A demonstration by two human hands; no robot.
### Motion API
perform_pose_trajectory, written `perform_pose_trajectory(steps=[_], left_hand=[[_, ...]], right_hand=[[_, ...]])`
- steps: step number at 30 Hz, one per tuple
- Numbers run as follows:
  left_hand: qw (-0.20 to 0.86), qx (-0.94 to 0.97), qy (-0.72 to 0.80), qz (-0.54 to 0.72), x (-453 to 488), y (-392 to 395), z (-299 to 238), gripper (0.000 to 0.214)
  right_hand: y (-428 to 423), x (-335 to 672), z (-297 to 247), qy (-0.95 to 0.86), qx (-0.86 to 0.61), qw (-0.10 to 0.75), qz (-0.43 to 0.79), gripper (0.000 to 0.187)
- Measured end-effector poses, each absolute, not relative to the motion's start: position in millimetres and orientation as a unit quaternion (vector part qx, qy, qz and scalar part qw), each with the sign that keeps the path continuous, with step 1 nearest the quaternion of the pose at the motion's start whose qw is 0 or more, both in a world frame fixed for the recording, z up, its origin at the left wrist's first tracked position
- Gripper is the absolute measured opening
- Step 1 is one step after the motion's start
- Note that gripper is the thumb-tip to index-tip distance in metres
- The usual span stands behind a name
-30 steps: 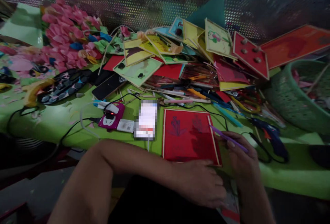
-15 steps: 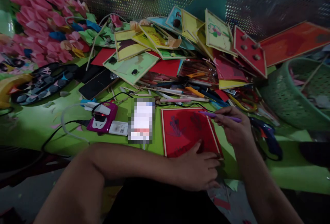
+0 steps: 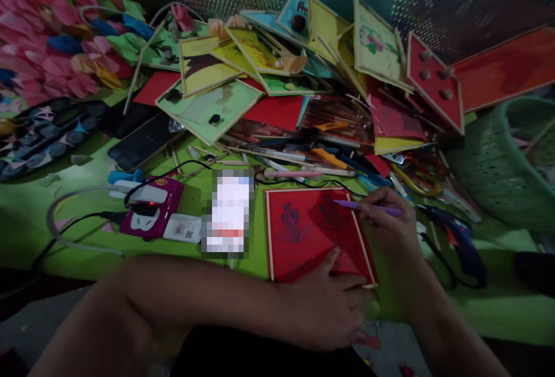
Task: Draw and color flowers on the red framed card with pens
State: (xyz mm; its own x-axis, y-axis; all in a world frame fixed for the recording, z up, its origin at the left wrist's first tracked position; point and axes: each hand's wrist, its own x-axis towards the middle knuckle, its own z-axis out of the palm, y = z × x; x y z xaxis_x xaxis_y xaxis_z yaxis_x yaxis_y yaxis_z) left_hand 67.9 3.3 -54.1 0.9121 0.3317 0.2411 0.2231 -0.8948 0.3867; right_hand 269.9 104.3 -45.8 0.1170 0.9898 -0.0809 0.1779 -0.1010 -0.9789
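A red card framed with thin wooden sticks lies flat on the green table, with dark flower drawings on it. Across its lower edge rests my left hand, fingers spread, thumb on the card. My right hand pinches a purple pen at the card's upper right. The pen's tip is over the right-hand flower drawing; whether it touches is too small to tell.
Left of the card are a phone with a blurred lit screen and a purple power socket. A glue gun and a green basket are on the right. Behind lie pens and several framed cards.
The view has shifted, so the things at the left sit farther left. My right hand keeps the pen near the same flower drawing, and my left hand stays on the card.
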Motion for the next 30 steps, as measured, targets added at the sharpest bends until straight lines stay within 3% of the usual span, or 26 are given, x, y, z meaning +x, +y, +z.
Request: perform_pose_trajectory(steps=[30], left_hand=[[0.177, 0.964, 0.140, 0.140, 65.4, 4.0, -54.4, 0.044]], right_hand=[[103.6, 274.5, -53.1, -0.516, -0.610, 0.424, 0.426, 0.023]])
